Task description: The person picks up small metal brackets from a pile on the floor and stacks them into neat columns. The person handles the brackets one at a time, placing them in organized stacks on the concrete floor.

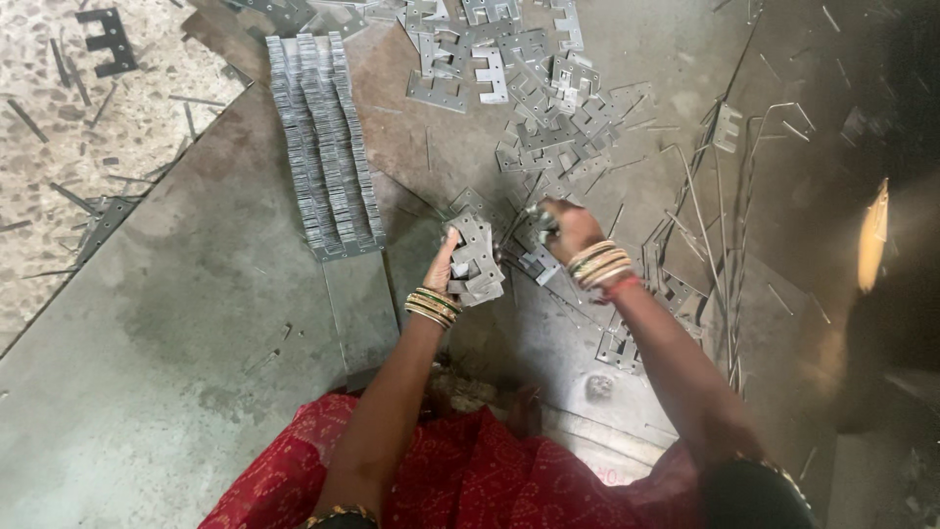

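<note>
From the head view, the left hand [443,264] grips a small stack of stamped metal plates [477,260], held edge-up so they stay aligned. The right hand [566,227] closes on a plate from the loose pile [548,108] on the floor, near neat rows of stacked plates [325,147].

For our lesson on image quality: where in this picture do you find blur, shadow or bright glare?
Head view: the right hand is slightly motion-blurred over the loose metal plates; the right edge falls into dark shadow, with a blurred bright orange streak; the left hand and stacked plates look sharp.
</note>
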Motion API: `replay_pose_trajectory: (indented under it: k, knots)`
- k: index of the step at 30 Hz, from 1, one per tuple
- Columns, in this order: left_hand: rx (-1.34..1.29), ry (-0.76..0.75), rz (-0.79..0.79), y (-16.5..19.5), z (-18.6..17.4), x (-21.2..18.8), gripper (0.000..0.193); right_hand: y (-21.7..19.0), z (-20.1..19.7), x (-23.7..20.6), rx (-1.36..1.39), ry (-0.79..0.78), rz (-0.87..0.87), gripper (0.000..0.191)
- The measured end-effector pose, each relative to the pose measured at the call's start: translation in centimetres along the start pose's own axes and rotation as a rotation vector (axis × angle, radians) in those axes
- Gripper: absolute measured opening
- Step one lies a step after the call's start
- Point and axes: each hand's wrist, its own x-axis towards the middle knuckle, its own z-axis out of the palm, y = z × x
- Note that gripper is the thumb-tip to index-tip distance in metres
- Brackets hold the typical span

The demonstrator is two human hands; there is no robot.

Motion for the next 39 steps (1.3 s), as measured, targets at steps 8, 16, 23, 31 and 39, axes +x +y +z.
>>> replay_pose_trajectory:
  k: [8, 16, 23, 31, 39]
  knots:
    - [0.037, -0.013, 0.007, 0.9, -0.6, 0.1, 0.071, 1.9, 0.1, 2.0, -0.473, -0.087, -0.128, 0.060]
    - [-0.016, -0.021, 0.030, 1.7, -0.2, -0.1, 0.085, 4.2, -4.2, -2.7, -0.699, -0.278, -0.158, 0.033]
    - [0.023, -0.032, 0.010, 0.9, -0.6, 0.5, 0.075, 6.7, -3.3, -4.6, -0.503, -0.180, -0.002, 0.037]
    - [0.039, 0.015, 0.039, 2.2, 0.0, -0.4, 0.092, 6.1, -0.5, -1.3, -0.612, -0.041, -0.377, 0.050]
    - [0.053, 0.041, 0.016, 2.0, -0.9, 0.1, 0.085, 5.4, -1.2, -4.4, -0.510, 0.026, -0.116, 0.046]
